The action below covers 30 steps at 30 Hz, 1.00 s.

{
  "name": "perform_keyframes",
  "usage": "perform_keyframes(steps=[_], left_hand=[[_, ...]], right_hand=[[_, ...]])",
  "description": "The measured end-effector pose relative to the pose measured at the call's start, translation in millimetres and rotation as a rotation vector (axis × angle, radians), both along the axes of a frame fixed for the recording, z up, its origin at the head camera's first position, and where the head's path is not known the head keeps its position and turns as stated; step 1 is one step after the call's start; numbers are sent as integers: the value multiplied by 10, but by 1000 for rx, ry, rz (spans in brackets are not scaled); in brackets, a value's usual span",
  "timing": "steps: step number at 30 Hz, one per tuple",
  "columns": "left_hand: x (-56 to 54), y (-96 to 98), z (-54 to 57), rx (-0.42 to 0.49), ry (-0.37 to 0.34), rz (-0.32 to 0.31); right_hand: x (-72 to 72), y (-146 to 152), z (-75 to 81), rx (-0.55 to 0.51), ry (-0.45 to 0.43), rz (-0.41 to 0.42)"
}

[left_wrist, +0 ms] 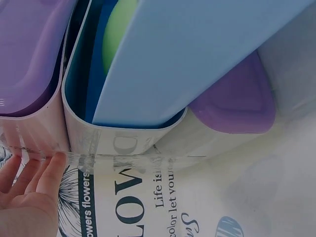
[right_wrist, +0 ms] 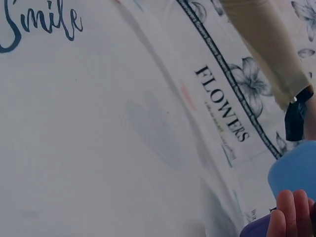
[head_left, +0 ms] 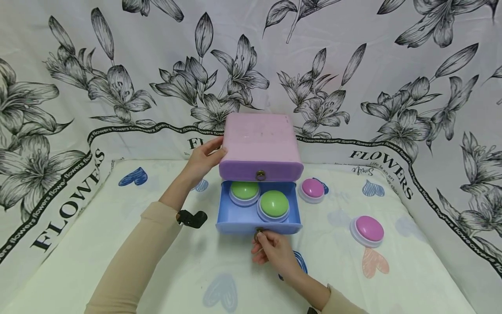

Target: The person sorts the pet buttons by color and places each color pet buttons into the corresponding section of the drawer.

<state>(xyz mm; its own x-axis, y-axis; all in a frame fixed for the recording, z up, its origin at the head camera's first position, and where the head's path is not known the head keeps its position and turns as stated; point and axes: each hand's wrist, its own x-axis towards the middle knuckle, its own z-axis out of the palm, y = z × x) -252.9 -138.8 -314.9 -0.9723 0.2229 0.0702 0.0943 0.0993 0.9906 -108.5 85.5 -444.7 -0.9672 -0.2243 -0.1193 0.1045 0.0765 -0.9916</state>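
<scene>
Blue drawer (head_left: 237,216) jutting out at six o'clock of pink cabinet (head_left: 260,137), two green domes (head_left: 274,203) sitting inside, right hand (head_left: 276,253) pinching drawer's ring pull (head_left: 259,230), left hand (head_left: 205,156), unclenched, touching cabinet's nine-o'clock side

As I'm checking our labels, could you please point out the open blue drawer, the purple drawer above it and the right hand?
Blue drawer (head_left: 237,228): head view, on its front panel.
Purple drawer (head_left: 242,171): head view, on its front, left of the ring.
Right hand (head_left: 276,253): head view, on its back.
</scene>
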Motion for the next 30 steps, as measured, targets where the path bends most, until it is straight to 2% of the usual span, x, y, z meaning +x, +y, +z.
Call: perform_keyframes(steps=[7, 13, 22, 30], left_hand=[[13, 18, 16, -9, 2, 4], [11, 18, 20, -10, -1, 5], [1, 17, -1, -11, 4, 7], [-180, -34, -223, -4, 26, 14]], right_hand=[[-153, 5, 43, 10, 56, -7], [-229, -1, 95, 26, 84, -24], [-357, -43, 81, 76, 121, -65], [-474, -76, 144, 87, 89, -90]])
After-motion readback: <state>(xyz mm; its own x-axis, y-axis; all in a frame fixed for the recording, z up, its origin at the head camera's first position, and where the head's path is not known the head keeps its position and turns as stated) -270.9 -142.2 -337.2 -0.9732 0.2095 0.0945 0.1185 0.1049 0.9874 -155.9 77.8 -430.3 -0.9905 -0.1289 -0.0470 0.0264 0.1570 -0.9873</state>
